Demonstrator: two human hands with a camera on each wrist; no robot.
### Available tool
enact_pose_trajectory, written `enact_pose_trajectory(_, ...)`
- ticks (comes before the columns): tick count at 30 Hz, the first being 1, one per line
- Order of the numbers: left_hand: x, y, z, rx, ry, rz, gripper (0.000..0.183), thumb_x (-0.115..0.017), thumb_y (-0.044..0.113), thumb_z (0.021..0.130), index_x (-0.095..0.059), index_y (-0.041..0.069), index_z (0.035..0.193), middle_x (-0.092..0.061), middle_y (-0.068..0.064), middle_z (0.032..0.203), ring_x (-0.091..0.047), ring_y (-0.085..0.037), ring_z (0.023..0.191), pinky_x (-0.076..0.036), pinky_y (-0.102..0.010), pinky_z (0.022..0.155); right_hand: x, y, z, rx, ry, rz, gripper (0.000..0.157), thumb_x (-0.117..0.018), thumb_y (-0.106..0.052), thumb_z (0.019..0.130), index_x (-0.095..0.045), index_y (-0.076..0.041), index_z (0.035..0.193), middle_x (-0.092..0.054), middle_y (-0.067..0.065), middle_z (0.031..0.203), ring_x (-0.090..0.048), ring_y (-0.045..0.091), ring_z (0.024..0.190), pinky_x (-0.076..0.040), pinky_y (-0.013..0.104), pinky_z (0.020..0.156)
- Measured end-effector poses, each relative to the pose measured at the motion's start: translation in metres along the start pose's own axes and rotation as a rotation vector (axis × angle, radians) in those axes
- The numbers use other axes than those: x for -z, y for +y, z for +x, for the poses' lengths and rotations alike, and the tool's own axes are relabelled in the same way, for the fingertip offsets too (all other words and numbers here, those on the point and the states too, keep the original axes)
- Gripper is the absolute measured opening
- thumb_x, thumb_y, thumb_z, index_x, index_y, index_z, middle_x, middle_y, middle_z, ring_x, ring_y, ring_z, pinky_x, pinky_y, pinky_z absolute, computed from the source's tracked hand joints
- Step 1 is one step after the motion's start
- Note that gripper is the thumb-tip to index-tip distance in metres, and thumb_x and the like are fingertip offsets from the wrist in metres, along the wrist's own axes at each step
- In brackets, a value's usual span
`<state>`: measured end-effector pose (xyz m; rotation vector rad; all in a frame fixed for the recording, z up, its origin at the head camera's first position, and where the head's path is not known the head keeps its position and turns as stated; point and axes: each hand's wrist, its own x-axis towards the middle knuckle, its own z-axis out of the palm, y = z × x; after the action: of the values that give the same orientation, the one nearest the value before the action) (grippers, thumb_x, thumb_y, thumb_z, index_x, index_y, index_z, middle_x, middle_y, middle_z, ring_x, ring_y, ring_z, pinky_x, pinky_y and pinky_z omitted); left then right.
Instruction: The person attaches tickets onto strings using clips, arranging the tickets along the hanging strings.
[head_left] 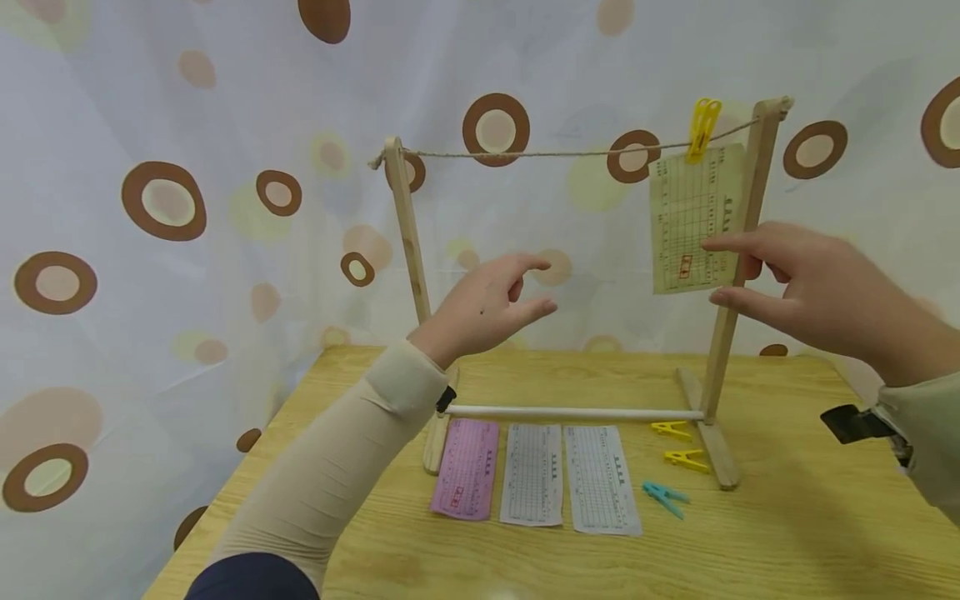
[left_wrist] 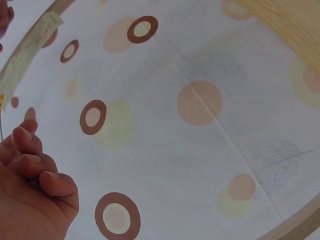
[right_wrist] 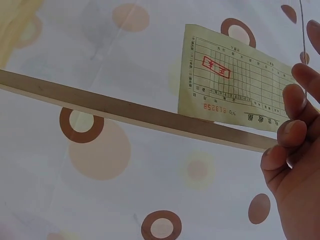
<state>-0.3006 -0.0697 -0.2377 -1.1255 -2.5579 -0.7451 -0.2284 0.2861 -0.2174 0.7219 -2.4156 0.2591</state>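
Note:
A yellow receipt slip (head_left: 693,221) with a red stamp hangs from a string (head_left: 525,154), held by a yellow clothespin (head_left: 702,131) near the right post. My right hand (head_left: 813,287) is beside the slip's lower right, index finger and thumb apart, nothing between them. In the right wrist view the slip (right_wrist: 225,75) lies just past the loosely bent fingers; whether they touch it I cannot tell. My left hand (head_left: 487,304) hovers below the string near the left post, thumb and index finger spread, holding nothing. The left wrist view shows its other fingers (left_wrist: 57,185) loosely curled.
On the wooden table (head_left: 525,567) lie a pink slip (head_left: 467,471) and two whitish slips, one in the middle (head_left: 531,475) and one on the right (head_left: 602,479). Beside them are two yellow clothespins (head_left: 685,460) and a blue clothespin (head_left: 665,497). A white rod (head_left: 573,412) joins the wooden posts.

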Motion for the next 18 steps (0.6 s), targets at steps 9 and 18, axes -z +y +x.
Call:
enact_pose_trajectory(9,-0.008,-0.013,-0.028,0.004,-0.057,0.078,0.058,-0.062,0.047,0.100,-0.051,0.015,0.147,-0.050,-0.004,0.081,-0.041,-0.014,0.070,-0.036,-0.032,0.064,-0.018,0.000,-0.015,-0.032,-0.016,0.058,0.057,-0.086,-0.020,0.083,-0.065,-0.019,0.136,-0.047,-0.007,0.087,-0.032,0.011,0.071,-0.030,0.026,0.056)
enact_pose_trajectory(18,-0.033,-0.039,-0.071,-0.011,-0.034,0.084,0.065,-0.070,0.051,0.093,-0.053,0.018,0.146,-0.047,0.002,0.085,-0.041,-0.013,0.077,-0.036,-0.031,0.064,-0.051,0.007,-0.044,-0.084,-0.018,0.109,0.054,-0.085,-0.019,0.083,-0.066,-0.020,0.134,-0.046,-0.010,0.089,-0.032,0.009,0.069,-0.026,0.025,0.059)
